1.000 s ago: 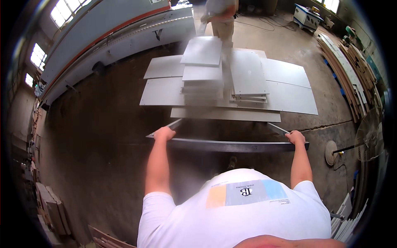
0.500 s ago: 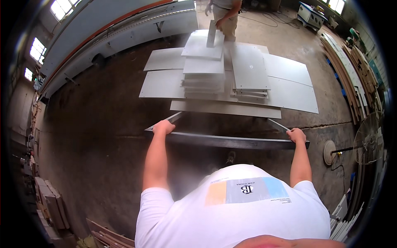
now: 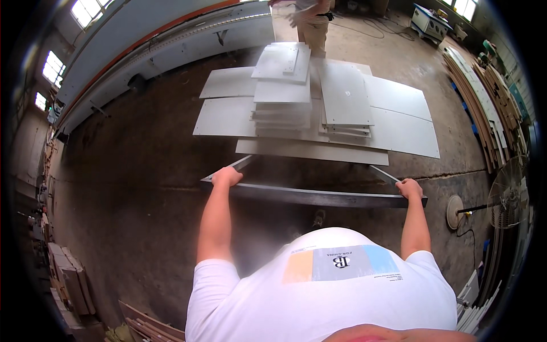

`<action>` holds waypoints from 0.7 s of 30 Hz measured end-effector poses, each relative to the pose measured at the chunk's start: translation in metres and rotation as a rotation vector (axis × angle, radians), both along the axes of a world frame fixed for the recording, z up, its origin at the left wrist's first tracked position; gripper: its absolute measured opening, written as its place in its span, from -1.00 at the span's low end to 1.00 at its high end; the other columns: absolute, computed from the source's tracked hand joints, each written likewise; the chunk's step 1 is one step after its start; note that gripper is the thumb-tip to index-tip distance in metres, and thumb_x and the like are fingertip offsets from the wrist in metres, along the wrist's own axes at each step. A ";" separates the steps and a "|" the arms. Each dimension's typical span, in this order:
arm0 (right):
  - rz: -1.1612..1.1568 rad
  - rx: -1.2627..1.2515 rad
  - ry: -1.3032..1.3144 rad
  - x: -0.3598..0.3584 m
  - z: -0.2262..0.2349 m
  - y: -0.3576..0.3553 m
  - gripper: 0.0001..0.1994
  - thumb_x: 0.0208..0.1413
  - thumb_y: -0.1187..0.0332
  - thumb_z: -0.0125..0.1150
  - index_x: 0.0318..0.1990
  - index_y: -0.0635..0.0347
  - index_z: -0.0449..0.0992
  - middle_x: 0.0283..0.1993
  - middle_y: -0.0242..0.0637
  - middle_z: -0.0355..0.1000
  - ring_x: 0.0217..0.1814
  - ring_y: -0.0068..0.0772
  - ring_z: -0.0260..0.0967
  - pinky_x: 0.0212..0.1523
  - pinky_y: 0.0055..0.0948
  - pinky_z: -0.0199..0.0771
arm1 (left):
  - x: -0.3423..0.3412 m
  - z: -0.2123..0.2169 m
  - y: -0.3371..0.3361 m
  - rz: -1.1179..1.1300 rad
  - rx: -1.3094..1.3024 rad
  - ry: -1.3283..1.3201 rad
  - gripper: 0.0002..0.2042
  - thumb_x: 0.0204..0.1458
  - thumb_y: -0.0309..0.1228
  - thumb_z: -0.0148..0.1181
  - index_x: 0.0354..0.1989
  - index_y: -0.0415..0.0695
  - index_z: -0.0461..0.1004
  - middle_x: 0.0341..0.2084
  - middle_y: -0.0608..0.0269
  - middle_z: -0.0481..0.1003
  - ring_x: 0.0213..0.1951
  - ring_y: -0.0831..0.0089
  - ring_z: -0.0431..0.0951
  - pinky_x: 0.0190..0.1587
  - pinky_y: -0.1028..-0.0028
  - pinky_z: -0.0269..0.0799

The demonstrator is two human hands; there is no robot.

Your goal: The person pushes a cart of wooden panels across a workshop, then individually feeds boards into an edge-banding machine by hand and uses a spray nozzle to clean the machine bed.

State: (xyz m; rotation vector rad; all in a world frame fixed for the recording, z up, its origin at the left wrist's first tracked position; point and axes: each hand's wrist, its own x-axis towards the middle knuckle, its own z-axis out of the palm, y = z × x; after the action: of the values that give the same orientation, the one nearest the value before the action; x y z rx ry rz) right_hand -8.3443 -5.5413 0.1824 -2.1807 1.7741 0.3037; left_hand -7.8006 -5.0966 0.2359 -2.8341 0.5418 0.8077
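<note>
Since a moment ago, the grey boards (image 3: pixel 313 108) have been rolled a little nearer to the other person (image 3: pixel 312 23) at the far end. Both hands are kept on the dark metal bar (image 3: pixel 313 196) of the cart, which lies straight across in front of the body. The left hand (image 3: pixel 226 176) is closed around the bar's left end. The right hand (image 3: pixel 410 188) is closed around its right end. The boards are stacked flat just past the bar, low over the floor (image 3: pixel 125 194).
</note>
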 end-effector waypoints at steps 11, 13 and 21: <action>-0.029 0.074 0.002 0.008 0.017 0.007 -0.60 0.08 -0.08 0.26 -0.12 -0.01 0.69 -0.10 -0.30 0.63 -0.03 -0.22 0.57 0.03 -0.20 0.52 | -0.002 0.003 0.001 0.002 -0.006 -0.005 -0.54 0.00 -0.06 0.15 -0.01 -0.07 0.65 0.03 0.07 0.61 0.09 0.09 0.59 0.14 0.21 0.48; -0.043 0.112 0.010 0.008 0.020 0.007 -0.58 0.09 -0.10 0.26 -0.08 -0.02 0.68 0.01 -0.24 0.62 0.09 -0.13 0.56 0.11 -0.15 0.52 | -0.003 0.005 -0.001 0.009 -0.003 0.001 -0.54 -0.01 -0.07 0.15 -0.01 -0.07 0.65 0.02 0.08 0.61 0.08 0.10 0.60 0.13 0.21 0.49; -0.013 -0.011 -0.015 0.002 0.010 0.007 -0.64 0.09 -0.04 0.26 -0.24 0.04 0.70 -0.35 -0.40 0.65 -0.27 -0.36 0.61 -0.14 -0.28 0.53 | -0.004 0.004 -0.002 0.023 -0.002 -0.005 -0.55 -0.02 -0.08 0.15 -0.01 -0.03 0.65 0.02 0.12 0.61 0.09 0.11 0.60 0.13 0.22 0.48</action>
State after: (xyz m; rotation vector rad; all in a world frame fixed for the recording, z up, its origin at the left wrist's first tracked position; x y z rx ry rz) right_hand -8.3427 -5.5341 0.1923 -2.1729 1.7849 0.2741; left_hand -7.8042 -5.0983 0.2404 -2.8481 0.5106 0.8049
